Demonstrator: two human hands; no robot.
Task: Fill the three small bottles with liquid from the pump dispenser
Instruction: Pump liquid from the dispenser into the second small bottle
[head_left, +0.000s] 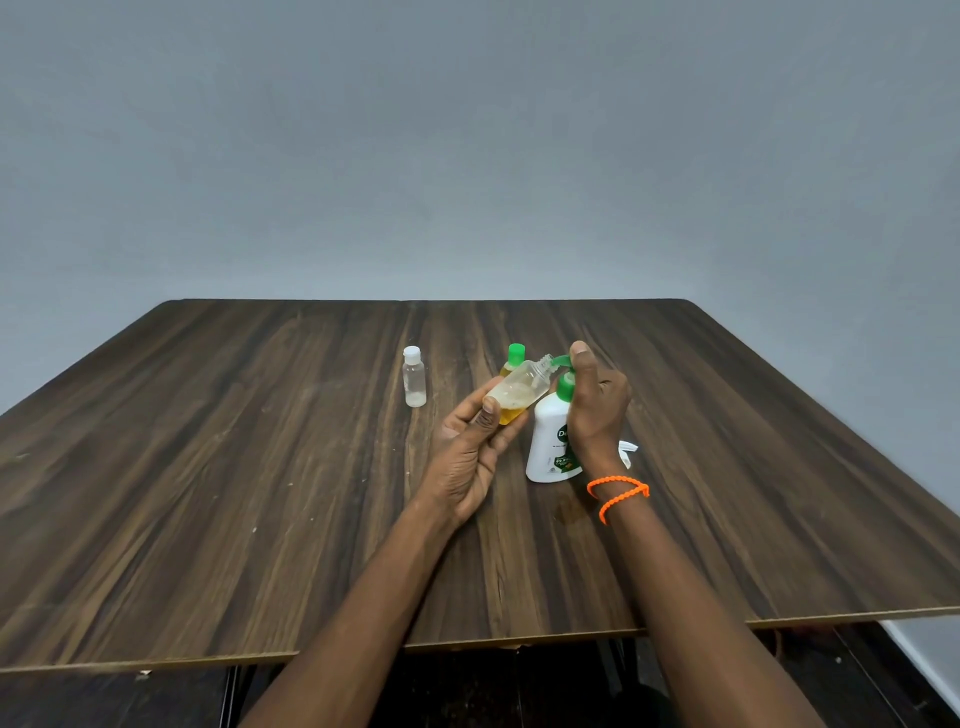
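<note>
My left hand (470, 452) grips an uncapped bottle (519, 392), tilted, its mouth at the green spout (560, 359). My right hand (597, 405) wraps the dispenser (549, 441), thumb on the pump. Two capped bottles stand on the table (260, 467): white-capped (414, 376), green-capped (514, 357).

Readable print: only on the pump dispenser

The white pump dispenser (548, 441), standing right of the tabletop's centre, shows "De" on a dark green emblem, the rest hidden behind a wrist; lower down, a green panel reads what looks like "99.9". Smaller print is illegible.
</note>
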